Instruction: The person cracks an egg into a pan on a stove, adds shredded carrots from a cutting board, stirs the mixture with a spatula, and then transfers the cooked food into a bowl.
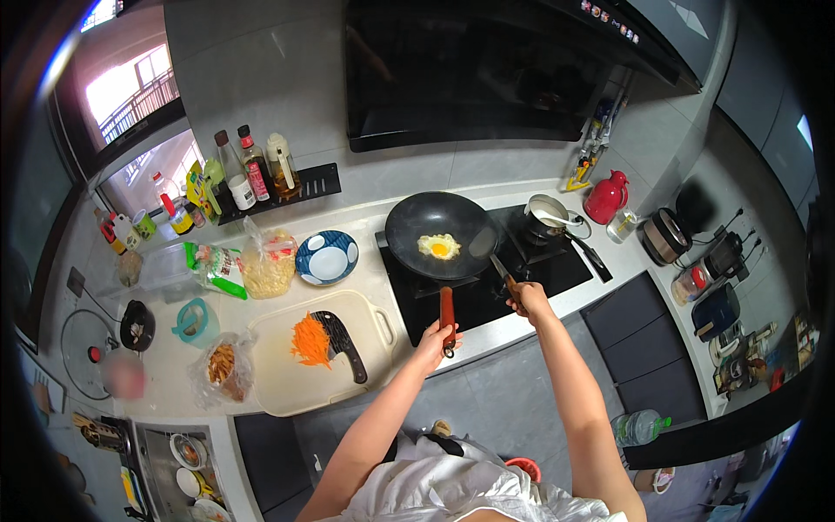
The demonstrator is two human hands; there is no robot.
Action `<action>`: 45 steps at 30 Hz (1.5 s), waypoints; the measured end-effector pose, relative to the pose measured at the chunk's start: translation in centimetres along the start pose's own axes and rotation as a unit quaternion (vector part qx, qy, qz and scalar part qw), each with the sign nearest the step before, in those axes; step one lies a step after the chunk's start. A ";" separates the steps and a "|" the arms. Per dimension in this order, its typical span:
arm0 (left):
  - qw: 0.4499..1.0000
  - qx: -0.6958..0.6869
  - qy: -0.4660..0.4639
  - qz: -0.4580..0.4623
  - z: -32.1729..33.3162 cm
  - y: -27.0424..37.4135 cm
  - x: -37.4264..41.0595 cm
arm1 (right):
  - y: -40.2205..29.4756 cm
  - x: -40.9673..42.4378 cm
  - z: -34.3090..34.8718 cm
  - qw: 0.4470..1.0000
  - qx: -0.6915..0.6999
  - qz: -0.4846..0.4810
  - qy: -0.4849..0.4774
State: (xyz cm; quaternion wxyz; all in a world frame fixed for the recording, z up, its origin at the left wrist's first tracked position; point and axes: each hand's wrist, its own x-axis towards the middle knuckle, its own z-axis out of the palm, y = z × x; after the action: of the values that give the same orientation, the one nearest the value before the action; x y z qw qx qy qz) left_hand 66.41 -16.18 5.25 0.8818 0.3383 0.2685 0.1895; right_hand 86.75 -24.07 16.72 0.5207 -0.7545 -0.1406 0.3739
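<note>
My left hand grips the reddish-brown handle of a black wok on the left burner of the cooktop. A fried egg with a whole yolk lies in the wok. My right hand holds a spatula by its brown handle, its dark blade inside the wok, right of the egg and apart from it. To the left, shredded carrot and a dark-bladed kitchen knife lie on a cream cutting board. Near the board's upper edge stands a blue and white bowl.
A small saucepan with a white spoon occupies the right burner, its handle pointing toward the counter's front. Behind it stands a red jug. Bottles line a black wall shelf. Plastic bags of food sit left of the bowl. The range hood overhangs the back.
</note>
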 end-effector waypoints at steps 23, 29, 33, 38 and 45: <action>1.000 -0.006 -0.003 -0.010 -0.6 0.3 -0.2 | -0.4 1.6 2.4 0.997 -0.064 0.031 -0.012; 1.000 0.006 -0.002 -0.012 0.0 0.3 -0.2 | 2.0 2.3 3.5 0.997 0.035 0.033 -0.056; 1.000 0.010 -0.003 -0.003 -0.4 0.4 -0.3 | 1.3 -0.4 4.2 0.995 -0.029 -0.051 -0.079; 1.000 0.001 -0.007 -0.006 -0.4 0.4 -0.3 | -0.1 -2.7 4.2 0.985 -0.084 -0.126 -0.079; 1.000 0.002 -0.004 -0.007 -0.2 0.6 -0.4 | 0.1 -4.2 4.6 0.950 -0.205 -0.237 -0.002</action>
State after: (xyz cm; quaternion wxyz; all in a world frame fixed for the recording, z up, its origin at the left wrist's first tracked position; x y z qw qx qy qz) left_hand 65.87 -15.92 5.66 0.8833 0.3392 0.2677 0.1819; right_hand 80.63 -23.56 17.54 0.4287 -0.7889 -0.3901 0.2041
